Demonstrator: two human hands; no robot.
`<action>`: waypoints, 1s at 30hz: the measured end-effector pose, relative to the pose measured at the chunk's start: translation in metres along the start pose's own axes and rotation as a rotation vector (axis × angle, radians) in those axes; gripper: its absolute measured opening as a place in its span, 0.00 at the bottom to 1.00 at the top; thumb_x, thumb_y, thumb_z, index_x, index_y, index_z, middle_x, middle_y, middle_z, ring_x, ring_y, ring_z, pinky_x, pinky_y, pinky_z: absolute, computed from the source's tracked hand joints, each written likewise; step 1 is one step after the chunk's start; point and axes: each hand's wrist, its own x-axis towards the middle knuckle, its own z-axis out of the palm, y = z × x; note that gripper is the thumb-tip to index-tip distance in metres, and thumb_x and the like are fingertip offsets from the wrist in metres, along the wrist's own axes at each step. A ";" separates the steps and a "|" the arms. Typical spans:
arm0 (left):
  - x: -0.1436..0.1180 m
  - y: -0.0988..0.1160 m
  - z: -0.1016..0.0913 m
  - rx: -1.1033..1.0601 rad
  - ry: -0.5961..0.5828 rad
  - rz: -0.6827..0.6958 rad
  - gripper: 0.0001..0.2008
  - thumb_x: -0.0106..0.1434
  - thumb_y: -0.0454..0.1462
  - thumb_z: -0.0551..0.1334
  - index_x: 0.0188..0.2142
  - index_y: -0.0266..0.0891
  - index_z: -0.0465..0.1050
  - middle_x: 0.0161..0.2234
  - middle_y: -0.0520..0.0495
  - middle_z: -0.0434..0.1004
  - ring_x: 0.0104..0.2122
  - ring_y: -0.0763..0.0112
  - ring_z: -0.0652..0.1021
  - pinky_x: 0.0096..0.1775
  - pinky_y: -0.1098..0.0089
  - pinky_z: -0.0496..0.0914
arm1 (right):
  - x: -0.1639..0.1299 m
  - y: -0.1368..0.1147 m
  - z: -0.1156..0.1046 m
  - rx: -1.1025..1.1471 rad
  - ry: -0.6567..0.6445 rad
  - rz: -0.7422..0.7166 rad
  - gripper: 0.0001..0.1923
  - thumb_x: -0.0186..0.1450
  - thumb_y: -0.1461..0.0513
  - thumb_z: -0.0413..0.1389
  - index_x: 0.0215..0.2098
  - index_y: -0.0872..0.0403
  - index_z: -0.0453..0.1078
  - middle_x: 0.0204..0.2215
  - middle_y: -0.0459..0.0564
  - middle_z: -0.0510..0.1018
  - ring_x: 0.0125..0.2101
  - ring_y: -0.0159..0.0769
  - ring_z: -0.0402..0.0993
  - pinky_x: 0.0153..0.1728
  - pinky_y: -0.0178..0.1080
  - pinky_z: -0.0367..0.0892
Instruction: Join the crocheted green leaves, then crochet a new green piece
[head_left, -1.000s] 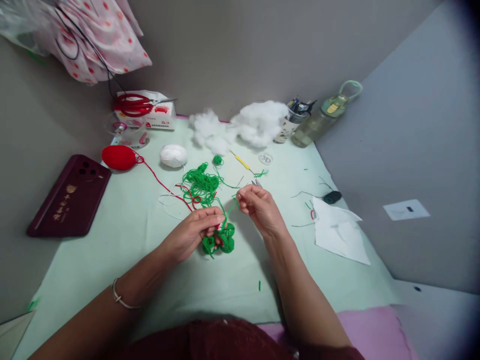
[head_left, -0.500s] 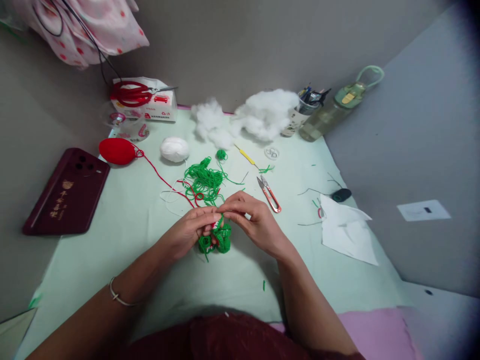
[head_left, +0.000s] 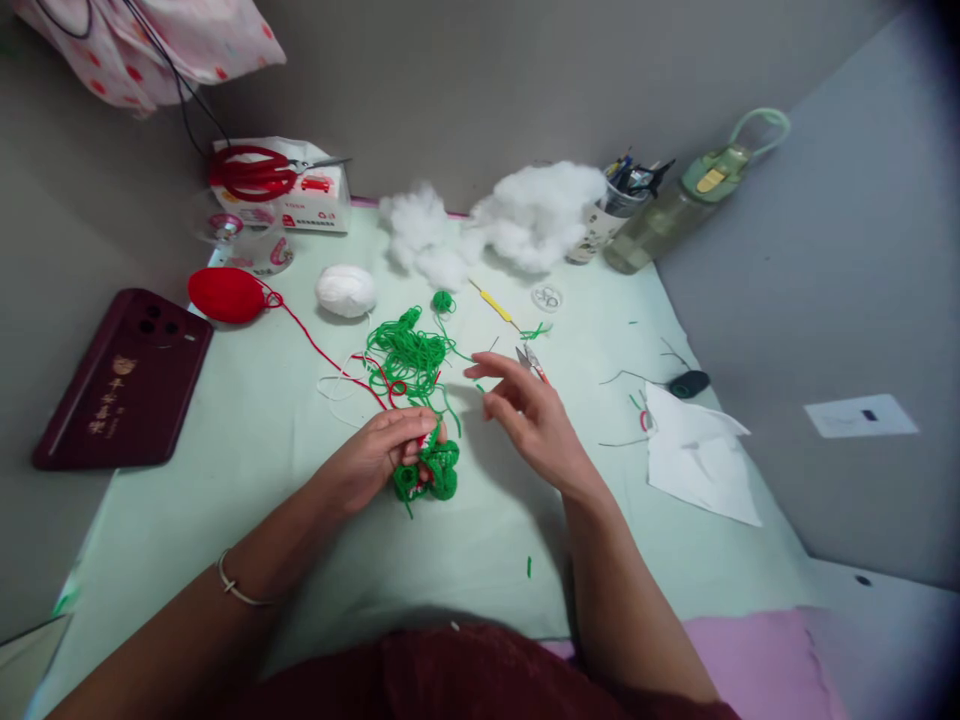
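Note:
Between the thumb and fingers of my left hand (head_left: 382, 447) is a small green crocheted piece (head_left: 442, 468) with red and white parts. Its lower lobes hang below my fingers. My right hand (head_left: 525, 415) hovers to the right of it, fingers apart, holding nothing. Just beyond my right fingertips lie thread snips (head_left: 534, 364), partly hidden by that hand. A loose heap of green yarn (head_left: 409, 350) spreads behind my left hand, and a red strand runs from the red yarn ball (head_left: 229, 295) toward the piece.
A white yarn ball (head_left: 346, 291), white stuffing (head_left: 536, 215) and a yellow-handled crochet hook (head_left: 495, 305) lie farther back. The phone (head_left: 124, 380) is at the left. A bottle (head_left: 679, 215) and pen cup (head_left: 604, 220) stand at the back right, white paper (head_left: 697, 455) nearer.
My right hand has let go of the crocheted piece and moved right, its fingers spreading, and now covers part of the snips. My left hand keeps its hold.

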 end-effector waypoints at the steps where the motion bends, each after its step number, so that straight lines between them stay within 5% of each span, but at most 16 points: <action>1: 0.001 -0.001 -0.001 0.001 0.002 0.003 0.13 0.58 0.44 0.70 0.27 0.37 0.74 0.19 0.56 0.58 0.20 0.76 0.64 0.22 0.74 0.60 | -0.001 -0.002 0.003 0.022 -0.104 -0.012 0.24 0.69 0.66 0.53 0.63 0.48 0.65 0.54 0.51 0.79 0.32 0.30 0.74 0.36 0.37 0.69; 3: 0.002 -0.002 -0.002 0.003 0.007 0.010 0.13 0.57 0.44 0.71 0.28 0.37 0.75 0.19 0.57 0.58 0.20 0.77 0.63 0.22 0.75 0.61 | -0.003 -0.003 0.009 0.001 -0.257 -0.041 0.23 0.70 0.66 0.54 0.62 0.48 0.68 0.53 0.51 0.80 0.37 0.32 0.76 0.37 0.36 0.70; 5: 0.002 -0.003 -0.003 0.005 0.010 0.014 0.13 0.57 0.45 0.71 0.29 0.36 0.77 0.20 0.57 0.58 0.20 0.77 0.62 0.22 0.75 0.61 | -0.002 0.000 0.015 -0.097 -0.270 -0.092 0.15 0.71 0.64 0.54 0.53 0.50 0.76 0.45 0.51 0.82 0.38 0.34 0.77 0.38 0.37 0.69; 8: 0.001 -0.003 -0.004 0.010 0.007 0.014 0.14 0.57 0.45 0.72 0.29 0.36 0.78 0.19 0.58 0.56 0.19 0.78 0.62 0.22 0.75 0.62 | 0.001 0.010 0.016 -0.191 -0.130 -0.153 0.11 0.72 0.63 0.53 0.43 0.52 0.80 0.36 0.51 0.82 0.37 0.36 0.78 0.39 0.38 0.69; 14: 0.003 -0.005 -0.001 -0.010 0.008 0.017 0.13 0.56 0.44 0.73 0.29 0.36 0.76 0.17 0.59 0.55 0.18 0.78 0.62 0.21 0.75 0.62 | 0.004 0.019 0.010 -0.199 0.097 -0.154 0.10 0.70 0.63 0.55 0.39 0.51 0.80 0.32 0.50 0.83 0.32 0.36 0.79 0.35 0.37 0.69; 21: -0.002 -0.003 -0.004 -0.075 0.028 0.052 0.14 0.56 0.42 0.73 0.27 0.36 0.72 0.22 0.55 0.64 0.20 0.78 0.66 0.24 0.74 0.69 | 0.011 0.032 -0.008 -0.130 0.272 0.060 0.09 0.65 0.59 0.58 0.40 0.54 0.79 0.28 0.48 0.81 0.26 0.34 0.74 0.33 0.38 0.70; 26: -0.007 -0.002 -0.008 -0.128 0.022 0.072 0.12 0.58 0.41 0.72 0.30 0.36 0.74 0.27 0.52 0.71 0.23 0.75 0.74 0.27 0.74 0.72 | 0.011 0.035 -0.031 -0.322 0.378 0.154 0.15 0.66 0.56 0.57 0.48 0.52 0.76 0.43 0.53 0.82 0.28 0.34 0.73 0.36 0.42 0.68; 30: -0.007 -0.005 -0.008 -0.110 0.052 0.081 0.12 0.57 0.40 0.73 0.37 0.36 0.77 0.30 0.52 0.76 0.22 0.77 0.75 0.27 0.75 0.73 | 0.008 0.039 -0.039 -0.714 0.335 0.285 0.17 0.66 0.55 0.57 0.50 0.51 0.75 0.48 0.56 0.78 0.42 0.46 0.74 0.38 0.44 0.64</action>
